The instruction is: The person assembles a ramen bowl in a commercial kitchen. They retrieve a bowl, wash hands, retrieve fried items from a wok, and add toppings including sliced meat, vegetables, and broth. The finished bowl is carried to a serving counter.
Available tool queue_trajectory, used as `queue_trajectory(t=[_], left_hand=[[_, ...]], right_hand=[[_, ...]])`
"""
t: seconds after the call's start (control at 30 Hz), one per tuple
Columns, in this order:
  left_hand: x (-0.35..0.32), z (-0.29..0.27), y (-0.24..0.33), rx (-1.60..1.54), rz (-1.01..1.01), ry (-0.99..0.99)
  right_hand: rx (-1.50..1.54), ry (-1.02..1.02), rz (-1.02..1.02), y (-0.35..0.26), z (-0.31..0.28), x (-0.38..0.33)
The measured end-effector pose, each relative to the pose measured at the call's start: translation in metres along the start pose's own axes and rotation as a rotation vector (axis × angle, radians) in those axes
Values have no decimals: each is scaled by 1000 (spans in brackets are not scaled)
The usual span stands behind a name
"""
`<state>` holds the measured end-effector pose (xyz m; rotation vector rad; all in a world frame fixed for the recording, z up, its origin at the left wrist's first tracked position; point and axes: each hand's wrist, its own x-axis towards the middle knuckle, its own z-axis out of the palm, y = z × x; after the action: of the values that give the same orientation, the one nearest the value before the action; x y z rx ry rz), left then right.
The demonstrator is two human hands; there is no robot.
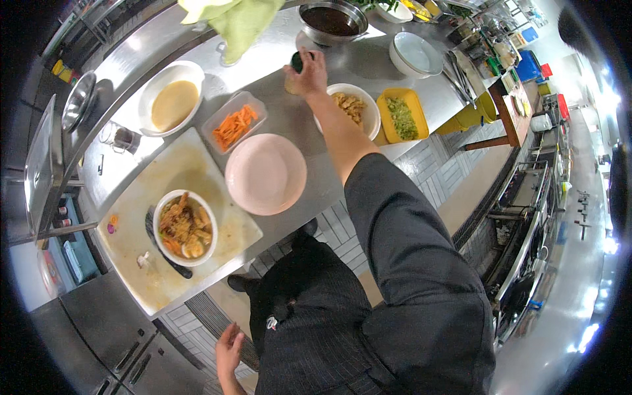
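My right hand (309,74) reaches across the steel table, fingers closed round a small jar with a dark green lid (297,62). My left hand (228,347) hangs beside my body below the table edge, fingers loosely apart and holding nothing. A bowl of noodle-like food with egg pieces (186,224) sits on the cutting board (224,197), with a black-handled utensil (178,267) by it. To its right stands an empty pale pink bowl (266,174). Partly behind my right forearm is a white bowl of browned pieces (350,107).
Shredded carrot fills a clear tub (214,135); chopped greens lie in a yellow tub (405,131). A bowl of tan liquid (149,105) stands at left, a steel bowl of dark liquid (305,18) at the back. A green cloth (240,29) lies nearby. Stoves (520,230) line the right.
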<state>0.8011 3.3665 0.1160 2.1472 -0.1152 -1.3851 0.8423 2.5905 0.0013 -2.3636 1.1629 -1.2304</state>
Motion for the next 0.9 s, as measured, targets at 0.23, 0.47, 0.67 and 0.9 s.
queue_trajectory(t=[0.23,0.47,0.67,0.9], left_hand=[[22,77,132,-225,130,19],[76,129,216,-123,245,-115],[81,150,246,31,298,-55],[53,141,207,24,261,38]], right_hand=[[-123,-390,303,131,-198,3],[-683,-875,197,258,-260,-89],[-317,-745,277,290,-252,-82],[-385,-816,180,273,-249,-81]])
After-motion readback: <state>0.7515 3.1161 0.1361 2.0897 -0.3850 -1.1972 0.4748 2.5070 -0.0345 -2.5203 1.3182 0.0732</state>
